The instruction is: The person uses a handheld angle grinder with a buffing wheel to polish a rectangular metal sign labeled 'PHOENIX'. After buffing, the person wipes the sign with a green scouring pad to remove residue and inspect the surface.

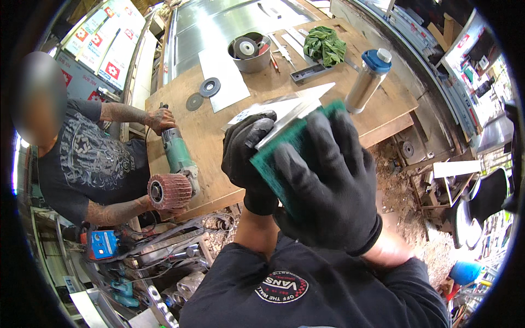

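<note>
Both of my hands wear black gloves and are raised in front of me above the table's near edge. My left hand [240, 150] is closed on the near end of a thin, shiny metal piece [295, 112] with folded edges, tilted up to the right. My right hand [331, 186] grips a green scouring pad [268, 167], holding it against the metal piece's near side. The right palm and part of the pad hide how far the metal reaches beneath them.
On the wooden table [169, 90] stand a tub of discs [253, 63], a blue-capped bottle [366, 85] and a green cloth [324, 45]. Two abrasive discs [209, 87] lie nearby. At left, another person holds a green power tool [178, 153] with a flap wheel [170, 192].
</note>
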`<state>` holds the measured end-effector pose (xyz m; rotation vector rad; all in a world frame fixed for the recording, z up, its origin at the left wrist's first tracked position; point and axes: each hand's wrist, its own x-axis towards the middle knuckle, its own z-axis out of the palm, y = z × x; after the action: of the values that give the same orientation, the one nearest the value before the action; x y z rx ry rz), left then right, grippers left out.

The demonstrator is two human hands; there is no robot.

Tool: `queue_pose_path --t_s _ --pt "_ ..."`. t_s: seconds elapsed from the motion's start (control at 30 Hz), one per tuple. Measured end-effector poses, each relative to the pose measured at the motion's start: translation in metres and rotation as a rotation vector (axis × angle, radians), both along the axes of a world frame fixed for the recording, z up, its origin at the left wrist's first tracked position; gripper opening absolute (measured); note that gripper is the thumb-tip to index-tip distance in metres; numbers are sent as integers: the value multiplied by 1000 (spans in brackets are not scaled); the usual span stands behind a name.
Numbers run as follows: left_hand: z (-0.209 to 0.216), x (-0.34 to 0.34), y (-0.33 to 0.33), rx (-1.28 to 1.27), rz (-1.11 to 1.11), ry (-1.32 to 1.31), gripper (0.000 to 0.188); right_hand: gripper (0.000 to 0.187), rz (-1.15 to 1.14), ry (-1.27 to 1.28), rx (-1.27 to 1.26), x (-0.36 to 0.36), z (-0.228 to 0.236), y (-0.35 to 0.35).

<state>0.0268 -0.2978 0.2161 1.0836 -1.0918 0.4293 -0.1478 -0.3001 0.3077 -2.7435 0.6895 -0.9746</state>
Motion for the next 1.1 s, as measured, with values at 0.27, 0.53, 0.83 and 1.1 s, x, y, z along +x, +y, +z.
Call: queue_pose_path --t_s 0.27,0.53,0.83,1.1 --pt "-8 17 3 -19 -11 -186 32 74 -2 6 5 7 8 2" --pt "0 4 -1 10 -28 19 31 79 16 28 -1 15 9 -4" --pt "-1 10 -6 52 -60 -153 34 83 11 0 -6 27 14 -19" --pt "-14 12 -7 47 -6 -149 32 78 30 20 59 25 12 -26"
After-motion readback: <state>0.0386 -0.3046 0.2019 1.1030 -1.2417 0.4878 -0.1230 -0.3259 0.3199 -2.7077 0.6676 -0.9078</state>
